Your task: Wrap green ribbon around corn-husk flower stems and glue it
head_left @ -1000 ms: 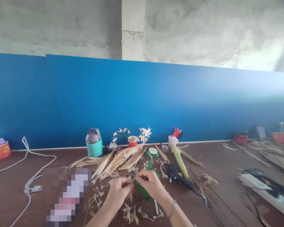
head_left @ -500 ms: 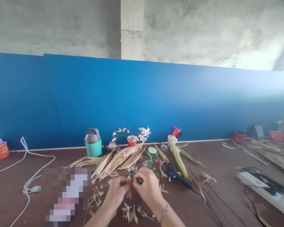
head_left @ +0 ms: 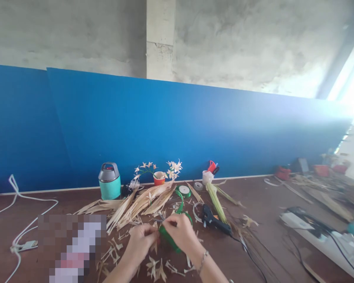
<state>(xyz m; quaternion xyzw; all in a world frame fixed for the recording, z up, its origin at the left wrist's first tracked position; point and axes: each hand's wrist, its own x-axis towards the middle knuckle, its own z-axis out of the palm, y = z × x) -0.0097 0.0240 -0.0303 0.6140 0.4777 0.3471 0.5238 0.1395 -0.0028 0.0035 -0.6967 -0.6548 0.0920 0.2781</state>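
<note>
Green ribbon was pinched in right hand; left hand was closed beside it, contents unclear; even tension seemed best.

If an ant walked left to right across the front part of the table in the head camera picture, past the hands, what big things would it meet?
White cable → left hand → right hand → black glue gun → long white bar with black leads.
</note>
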